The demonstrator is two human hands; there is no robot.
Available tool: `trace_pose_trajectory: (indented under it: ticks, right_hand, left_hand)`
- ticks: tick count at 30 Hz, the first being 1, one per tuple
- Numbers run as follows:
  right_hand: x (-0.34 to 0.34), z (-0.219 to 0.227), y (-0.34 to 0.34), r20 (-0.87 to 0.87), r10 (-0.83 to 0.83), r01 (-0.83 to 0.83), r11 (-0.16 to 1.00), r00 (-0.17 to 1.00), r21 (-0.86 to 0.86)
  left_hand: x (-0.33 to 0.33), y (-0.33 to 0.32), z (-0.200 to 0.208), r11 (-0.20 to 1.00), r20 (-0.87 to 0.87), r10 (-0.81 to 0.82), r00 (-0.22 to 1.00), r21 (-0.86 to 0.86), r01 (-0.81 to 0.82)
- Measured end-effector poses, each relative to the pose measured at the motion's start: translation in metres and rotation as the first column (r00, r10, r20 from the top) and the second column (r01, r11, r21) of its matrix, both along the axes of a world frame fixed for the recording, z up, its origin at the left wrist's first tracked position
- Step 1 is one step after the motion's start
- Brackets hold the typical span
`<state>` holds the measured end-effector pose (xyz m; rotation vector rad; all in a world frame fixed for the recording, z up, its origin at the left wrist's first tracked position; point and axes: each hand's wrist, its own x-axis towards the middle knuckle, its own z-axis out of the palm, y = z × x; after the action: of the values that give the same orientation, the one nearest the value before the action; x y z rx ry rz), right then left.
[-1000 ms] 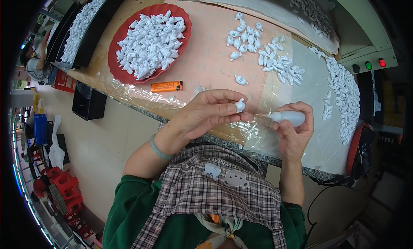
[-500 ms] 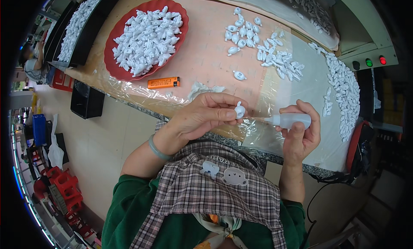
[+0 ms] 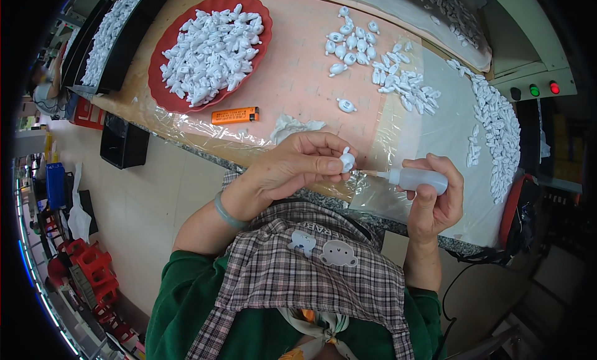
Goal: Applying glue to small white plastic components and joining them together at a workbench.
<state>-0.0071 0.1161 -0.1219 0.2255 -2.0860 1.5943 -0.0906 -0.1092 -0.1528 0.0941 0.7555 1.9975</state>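
Observation:
My left hand (image 3: 298,164) pinches a small white plastic figure part (image 3: 346,159) between thumb and fingers, with a little stem sticking up. My right hand (image 3: 440,195) is wrapped round a translucent squeeze bottle (image 3: 418,180), lying sideways with its thin nozzle toward the part. The nozzle tip is close to the part; whether they touch I cannot tell. Beyond my hands, a loose group of rounded white parts (image 3: 351,46) lies on the pink mat, with one single part (image 3: 346,105) nearer. Slimmer white pieces (image 3: 410,92) lie to their right.
A red scalloped plate (image 3: 265,49) heaped with white parts stands at the left. An orange lighter (image 3: 235,115) and a crumpled tissue (image 3: 292,127) lie near the front edge. Many small white pieces (image 3: 497,130) spread at the right, by a metal housing (image 3: 528,55) with lit buttons.
The bottle has tilted slightly, its rear end a little lower, and its nozzle has come a bit closer to the white part. My left hand has hardly moved.

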Motion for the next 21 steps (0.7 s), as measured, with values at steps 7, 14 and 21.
trace_pose_trajectory:
  ticks: [7, 14, 21]
  right_hand:
    - [-0.0001, -0.0016, 0.0023, -0.007, 0.006, -0.005, 0.995, 1.000, 0.102]
    - [-0.0010, -0.0003, 0.0043, 0.012, 0.042, -0.043, 0.992, 0.999, 0.118]
    - [-0.0002, -0.0030, 0.0044, 0.029, 0.051, -0.053, 0.997, 0.998, 0.051]
  left_hand:
    - [-0.0005, 0.0001, -0.0004, 1.000, 0.005, -0.012, 1.000, 0.006, 0.012]
    - [-0.0006, 0.0005, -0.0003, 1.000, 0.010, -0.020, 1.000, 0.005, 0.020]
    - [0.0022, 0.0031, 0.0015, 0.999, 0.037, -0.023, 0.999, -0.028, 0.024]
